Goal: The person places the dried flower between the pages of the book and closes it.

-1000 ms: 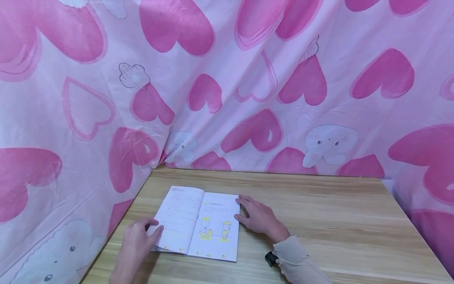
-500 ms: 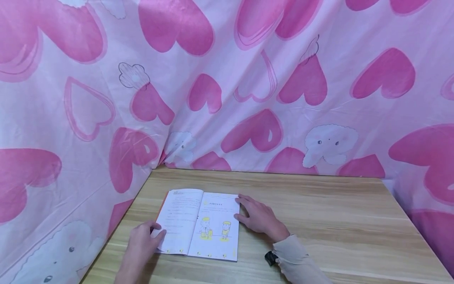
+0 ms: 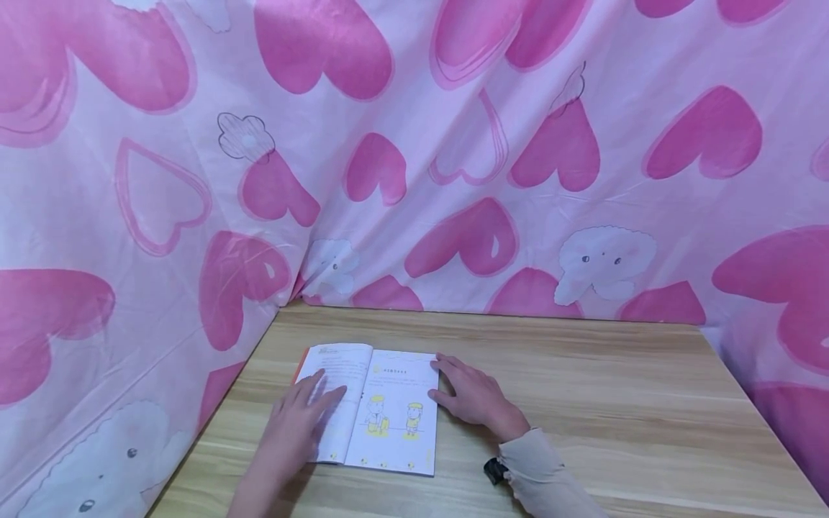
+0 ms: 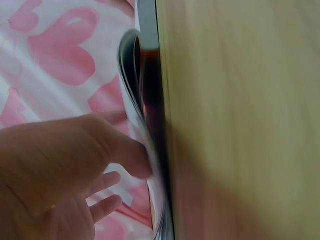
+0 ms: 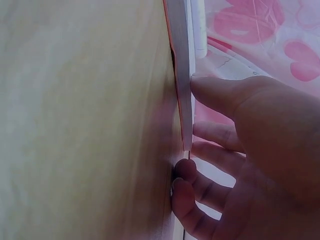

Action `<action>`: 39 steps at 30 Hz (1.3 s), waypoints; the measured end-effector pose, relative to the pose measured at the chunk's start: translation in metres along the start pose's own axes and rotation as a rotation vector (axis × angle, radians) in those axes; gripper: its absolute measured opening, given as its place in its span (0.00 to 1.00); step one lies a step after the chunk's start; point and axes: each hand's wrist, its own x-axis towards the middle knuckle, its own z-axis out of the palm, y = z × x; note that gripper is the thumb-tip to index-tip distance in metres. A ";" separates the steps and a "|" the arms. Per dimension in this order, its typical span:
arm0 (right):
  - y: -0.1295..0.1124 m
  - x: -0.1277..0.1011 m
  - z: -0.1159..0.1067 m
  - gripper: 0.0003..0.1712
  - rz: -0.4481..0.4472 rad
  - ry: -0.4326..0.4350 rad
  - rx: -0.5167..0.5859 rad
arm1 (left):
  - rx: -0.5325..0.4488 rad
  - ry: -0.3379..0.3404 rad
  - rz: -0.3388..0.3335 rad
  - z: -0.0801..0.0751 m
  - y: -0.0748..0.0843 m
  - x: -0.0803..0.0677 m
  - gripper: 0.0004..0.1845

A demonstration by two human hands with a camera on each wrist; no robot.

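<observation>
An open book (image 3: pixel 400 392) lies on the wooden table, its right page printed with two yellow-and-white cartoon figures. Over the lower part of the left page (image 3: pixel 340 367) my left hand (image 3: pixel 291 428) lies with its fingers spread and extended, hiding some of the text. In the left wrist view, the thumb of that hand (image 4: pixel 90 145) is against the curved page edges. My right hand (image 3: pixel 476 399) rests at the book's right edge, its thumb and fingertips touching the page. The right wrist view has the page block (image 5: pixel 181 70) edge-on beside the right hand (image 5: pixel 265 140).
The wooden table (image 3: pixel 583 388) extends to the right of the book. Pink cloth (image 3: pixel 447 144) with hearts and white animal faces hangs behind and along both sides. A black band-like object (image 3: pixel 495 472) sits at the right sleeve's cuff.
My left hand has moved from the left page's lower outer corner inward and up over that page. The left page has settled, with an orange edge showing beside it. The right hand stays put.
</observation>
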 end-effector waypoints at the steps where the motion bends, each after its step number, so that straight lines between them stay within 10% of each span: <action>1: 0.000 0.000 0.000 0.38 -0.003 -0.001 0.005 | 0.006 0.021 0.021 0.002 0.002 0.002 0.32; 5: -0.001 -0.001 0.000 0.39 0.002 -0.005 0.018 | -0.049 0.078 0.044 0.009 0.011 0.009 0.18; 12: 0.000 -0.001 0.000 0.38 0.016 0.005 0.021 | -0.091 -0.070 -0.099 0.011 0.022 0.013 0.26; 24: 0.009 -0.006 -0.021 0.28 -0.033 0.077 0.119 | -0.043 0.000 -0.027 0.012 0.023 0.014 0.23; 39: 0.034 -0.040 -0.067 0.11 0.146 0.132 0.162 | -0.061 -0.070 -0.108 0.010 0.029 0.015 0.24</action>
